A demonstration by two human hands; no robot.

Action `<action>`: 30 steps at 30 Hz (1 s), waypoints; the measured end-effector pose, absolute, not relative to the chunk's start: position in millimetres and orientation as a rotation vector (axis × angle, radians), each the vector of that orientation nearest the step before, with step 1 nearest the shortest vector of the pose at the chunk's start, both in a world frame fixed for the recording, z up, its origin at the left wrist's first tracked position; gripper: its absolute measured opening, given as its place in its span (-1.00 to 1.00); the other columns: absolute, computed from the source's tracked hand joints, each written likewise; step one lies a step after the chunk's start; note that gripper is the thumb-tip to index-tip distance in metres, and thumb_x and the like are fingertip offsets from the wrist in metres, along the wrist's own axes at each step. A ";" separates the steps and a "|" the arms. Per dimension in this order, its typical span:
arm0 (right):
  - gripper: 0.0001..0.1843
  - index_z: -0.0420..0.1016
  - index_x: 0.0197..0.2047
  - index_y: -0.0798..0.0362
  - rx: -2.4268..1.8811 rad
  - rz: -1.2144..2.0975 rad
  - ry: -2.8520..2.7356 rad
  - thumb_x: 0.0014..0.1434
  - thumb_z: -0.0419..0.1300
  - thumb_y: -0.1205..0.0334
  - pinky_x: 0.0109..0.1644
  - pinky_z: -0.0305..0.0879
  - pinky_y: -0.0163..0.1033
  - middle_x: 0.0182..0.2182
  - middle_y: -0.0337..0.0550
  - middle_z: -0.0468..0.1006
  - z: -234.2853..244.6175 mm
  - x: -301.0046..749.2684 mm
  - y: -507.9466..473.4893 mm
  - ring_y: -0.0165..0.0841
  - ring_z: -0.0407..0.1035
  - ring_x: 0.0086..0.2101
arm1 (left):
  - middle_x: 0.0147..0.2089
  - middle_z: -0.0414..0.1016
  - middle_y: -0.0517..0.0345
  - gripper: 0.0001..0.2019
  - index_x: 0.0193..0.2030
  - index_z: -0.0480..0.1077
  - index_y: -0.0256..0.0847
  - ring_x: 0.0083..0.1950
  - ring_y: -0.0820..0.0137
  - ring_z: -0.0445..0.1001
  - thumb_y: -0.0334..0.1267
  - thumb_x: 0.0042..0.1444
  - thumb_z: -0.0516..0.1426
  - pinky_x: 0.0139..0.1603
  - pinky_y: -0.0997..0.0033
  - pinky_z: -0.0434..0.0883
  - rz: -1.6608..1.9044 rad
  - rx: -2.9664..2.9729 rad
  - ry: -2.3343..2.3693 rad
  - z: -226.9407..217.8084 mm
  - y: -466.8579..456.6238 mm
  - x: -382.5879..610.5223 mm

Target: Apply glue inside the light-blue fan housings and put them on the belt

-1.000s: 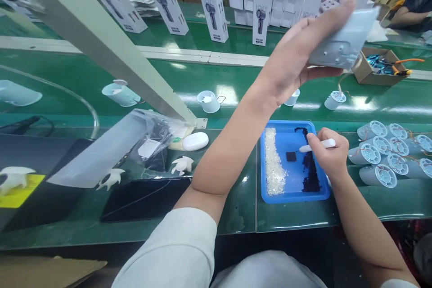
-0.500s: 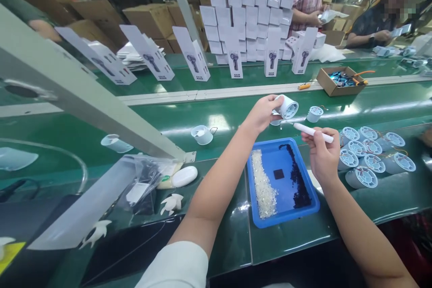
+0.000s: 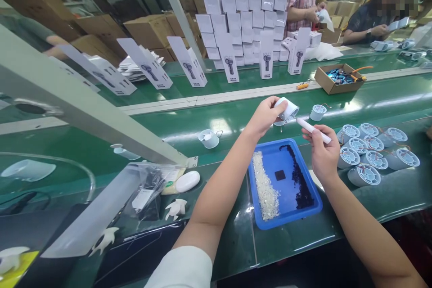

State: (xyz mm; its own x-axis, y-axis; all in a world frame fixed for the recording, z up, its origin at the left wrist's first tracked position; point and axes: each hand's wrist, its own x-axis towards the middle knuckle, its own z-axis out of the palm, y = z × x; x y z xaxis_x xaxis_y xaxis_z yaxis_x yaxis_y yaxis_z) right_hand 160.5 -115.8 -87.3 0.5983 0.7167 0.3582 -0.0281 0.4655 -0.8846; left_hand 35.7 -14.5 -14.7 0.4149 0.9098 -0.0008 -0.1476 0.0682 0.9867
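My left hand [image 3: 265, 117] is closed around a light-blue cylindrical housing [image 3: 287, 109], tilted so its open end faces right and down. In my right hand [image 3: 323, 150] is a white pen-shaped tool [image 3: 314, 130] with a thin metal tip. The tip is at the housing's open end; whether it touches is too small to tell. Below both hands lies a blue tray [image 3: 290, 221]. Small clear-white pieces [image 3: 265, 189] line its left side, and small black pieces [image 3: 303, 191] its right, with a dark square between them.
Several light-blue housings with wires [image 3: 366, 174] stand at the right. Single housings [image 3: 209, 138] sit on the green belt. White printed boxes [image 3: 266, 60] line the far side, near a carton [image 3: 332, 85] of blue parts. A grey post [image 3: 101, 94] slants across the left. Two people work opposite.
The housing in my left hand has tilted, its open end showing less. The tool's tip has come closer to it. The view has shifted slightly, and an arm at the far left has moved.
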 end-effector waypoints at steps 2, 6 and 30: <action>-0.71 0.45 -0.21 -0.01 -0.997 0.512 -0.830 0.12 0.32 -0.02 -0.17 0.52 -0.23 -0.35 -0.27 0.64 -87.6 160.3 -116.1 -0.37 0.60 -0.29 | -0.45 0.33 0.30 -0.84 -0.40 0.29 -0.27 -0.45 0.58 0.33 -0.38 0.23 0.11 -0.39 0.55 0.39 0.934 1.236 0.803 -13.1 -15.9 36.1; -0.70 0.44 -0.20 -0.01 -1.025 0.499 -0.846 0.14 0.29 -0.04 -0.17 0.51 -0.20 -0.34 -0.26 0.64 -87.9 160.3 -116.7 -0.35 0.60 -0.28 | -0.45 0.33 0.29 -0.81 -0.42 0.27 -0.27 -0.45 0.58 0.34 -0.38 0.23 0.11 -0.39 0.56 0.38 0.942 1.212 0.811 -12.5 -16.5 36.8; -0.46 0.53 -0.24 0.06 -1.175 0.782 -1.269 0.20 0.07 -0.28 -0.60 -0.10 -0.32 -0.69 -0.43 0.04 -88.3 154.2 -128.8 -0.51 -0.07 -0.67 | -0.57 -0.03 0.33 -0.61 -0.57 -0.03 -0.19 -0.56 0.58 0.20 -0.32 0.25 0.04 -0.44 0.56 0.26 1.441 0.811 0.775 -17.5 -52.9 68.2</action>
